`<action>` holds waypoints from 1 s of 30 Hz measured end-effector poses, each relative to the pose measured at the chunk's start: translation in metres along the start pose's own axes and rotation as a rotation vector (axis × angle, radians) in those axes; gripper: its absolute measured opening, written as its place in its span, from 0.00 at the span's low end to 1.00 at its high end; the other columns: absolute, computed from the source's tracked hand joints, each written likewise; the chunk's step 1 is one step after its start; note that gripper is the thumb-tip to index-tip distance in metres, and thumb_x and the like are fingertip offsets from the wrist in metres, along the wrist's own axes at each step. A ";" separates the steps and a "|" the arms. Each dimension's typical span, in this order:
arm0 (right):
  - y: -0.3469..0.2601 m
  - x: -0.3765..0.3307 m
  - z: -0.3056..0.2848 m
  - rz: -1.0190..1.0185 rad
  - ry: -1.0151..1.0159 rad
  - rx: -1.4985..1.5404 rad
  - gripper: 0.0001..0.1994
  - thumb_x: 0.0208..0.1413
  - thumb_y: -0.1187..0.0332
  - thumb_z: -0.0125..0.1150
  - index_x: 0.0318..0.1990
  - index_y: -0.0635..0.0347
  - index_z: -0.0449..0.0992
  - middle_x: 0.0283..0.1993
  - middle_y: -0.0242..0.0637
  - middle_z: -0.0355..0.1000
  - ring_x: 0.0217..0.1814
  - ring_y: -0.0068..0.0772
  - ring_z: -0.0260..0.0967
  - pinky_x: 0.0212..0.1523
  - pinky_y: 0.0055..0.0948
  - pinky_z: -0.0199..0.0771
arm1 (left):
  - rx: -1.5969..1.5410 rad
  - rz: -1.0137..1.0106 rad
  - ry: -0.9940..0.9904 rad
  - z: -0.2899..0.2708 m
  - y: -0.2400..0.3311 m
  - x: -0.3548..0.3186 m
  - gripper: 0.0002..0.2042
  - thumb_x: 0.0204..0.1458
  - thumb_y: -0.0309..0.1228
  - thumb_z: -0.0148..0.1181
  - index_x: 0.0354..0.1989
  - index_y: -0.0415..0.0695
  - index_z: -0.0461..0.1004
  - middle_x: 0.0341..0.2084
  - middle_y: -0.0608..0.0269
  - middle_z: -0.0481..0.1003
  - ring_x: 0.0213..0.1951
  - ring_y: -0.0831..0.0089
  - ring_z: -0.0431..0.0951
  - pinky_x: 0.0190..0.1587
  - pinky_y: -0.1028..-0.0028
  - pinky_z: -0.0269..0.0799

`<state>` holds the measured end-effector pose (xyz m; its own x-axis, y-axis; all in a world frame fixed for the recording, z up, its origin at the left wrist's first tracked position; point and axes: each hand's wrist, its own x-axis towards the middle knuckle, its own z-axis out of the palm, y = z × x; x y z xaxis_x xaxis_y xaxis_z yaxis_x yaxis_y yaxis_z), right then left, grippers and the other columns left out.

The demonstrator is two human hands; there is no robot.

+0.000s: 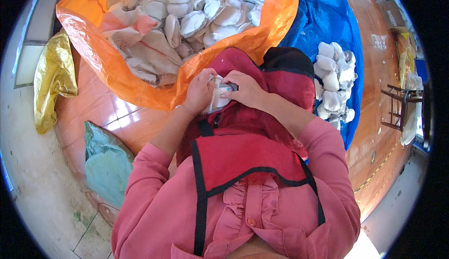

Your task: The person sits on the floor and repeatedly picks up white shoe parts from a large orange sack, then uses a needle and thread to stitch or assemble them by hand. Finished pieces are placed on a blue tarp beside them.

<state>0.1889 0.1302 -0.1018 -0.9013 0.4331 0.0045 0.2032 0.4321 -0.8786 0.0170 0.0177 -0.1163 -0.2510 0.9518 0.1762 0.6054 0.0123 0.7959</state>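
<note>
Over my lap, both hands work close together on a white cloth piece, soft and folded-looking. My left hand is closed on its left side, thumb and fingers pinching the edge. My right hand curls around its right side. A small dark grey part with a light blue spot shows at my right fingertips; what it is I cannot make out. Just beyond my hands an orange sack lies open, filled with similar white rounded, padded-looking pieces.
Right of my knees, a blue sheet or sack carries a heap of white bundles with grey parts. A yellow sack and a green sack lie at the left. A dark wooden stool stands far right.
</note>
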 end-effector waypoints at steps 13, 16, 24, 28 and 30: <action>-0.006 -0.004 0.005 -0.008 -0.018 -0.214 0.16 0.52 0.53 0.62 0.38 0.56 0.80 0.40 0.43 0.75 0.44 0.51 0.71 0.47 0.47 0.71 | 0.391 0.060 -0.097 -0.002 0.035 0.004 0.15 0.48 0.28 0.58 0.45 0.40 0.67 0.37 0.48 0.72 0.42 0.50 0.75 0.44 0.57 0.71; -0.003 -0.006 0.017 0.012 0.027 -0.193 0.17 0.50 0.51 0.63 0.38 0.55 0.80 0.39 0.44 0.74 0.43 0.52 0.71 0.46 0.47 0.72 | 0.314 0.025 -0.089 -0.006 0.032 0.000 0.17 0.46 0.28 0.60 0.45 0.39 0.67 0.36 0.49 0.72 0.41 0.51 0.75 0.44 0.58 0.71; -0.026 0.000 0.020 0.118 -0.038 -0.224 0.19 0.47 0.51 0.65 0.36 0.57 0.79 0.36 0.49 0.73 0.42 0.53 0.72 0.44 0.47 0.73 | 0.235 0.241 0.144 -0.014 0.023 0.001 0.16 0.45 0.23 0.58 0.44 0.40 0.66 0.37 0.51 0.72 0.42 0.47 0.73 0.49 0.54 0.68; -0.039 0.005 0.015 0.262 -0.069 -0.204 0.20 0.46 0.50 0.65 0.35 0.59 0.81 0.36 0.52 0.76 0.40 0.55 0.76 0.42 0.48 0.75 | 0.308 0.463 0.256 -0.022 0.014 -0.017 0.18 0.42 0.29 0.65 0.42 0.42 0.67 0.34 0.52 0.72 0.36 0.52 0.73 0.41 0.56 0.66; -0.042 0.008 0.009 0.315 -0.093 -0.185 0.22 0.46 0.50 0.65 0.36 0.61 0.81 0.36 0.53 0.77 0.41 0.54 0.76 0.42 0.48 0.75 | 0.330 0.547 0.205 -0.028 0.022 -0.020 0.20 0.42 0.35 0.69 0.41 0.43 0.68 0.33 0.53 0.72 0.34 0.53 0.73 0.38 0.57 0.66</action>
<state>0.1698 0.1084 -0.0692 -0.8129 0.4973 -0.3032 0.5340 0.4285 -0.7289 0.0141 -0.0093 -0.0865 0.0390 0.7706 0.6361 0.8773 -0.3311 0.3474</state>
